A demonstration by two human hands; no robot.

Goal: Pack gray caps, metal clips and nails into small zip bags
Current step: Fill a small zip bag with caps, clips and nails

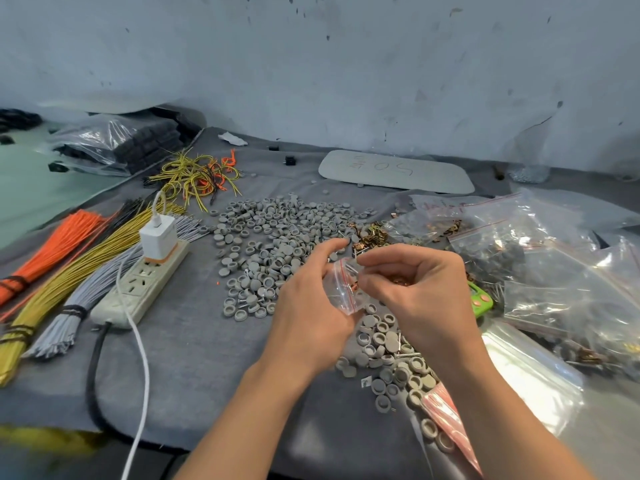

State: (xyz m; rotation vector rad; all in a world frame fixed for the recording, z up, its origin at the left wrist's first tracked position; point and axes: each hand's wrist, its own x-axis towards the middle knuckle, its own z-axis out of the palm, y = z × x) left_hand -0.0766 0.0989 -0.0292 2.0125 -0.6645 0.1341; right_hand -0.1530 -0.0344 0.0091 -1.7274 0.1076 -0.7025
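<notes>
My left hand (308, 303) holds a small clear zip bag (341, 289) with a red seal strip, above the grey cloth. My right hand (412, 289) has its fingertips at the bag's mouth and its curled fingers cup small copper-coloured metal clips (398, 279). Several gray caps (277, 233) lie in a wide heap beyond my hands, and a second heap of gray caps (388, 351) lies under my right wrist with a few nails among them. Loose metal clips (372, 235) are piled just past my fingers.
A white power strip (138, 285) with a charger and cables lies left, beside orange, yellow and grey wire bundles (69, 251). Filled clear bags (540, 258) crowd the right side. Empty zip bags (450, 420) lie at front right. A grey pad (394, 171) sits near the wall.
</notes>
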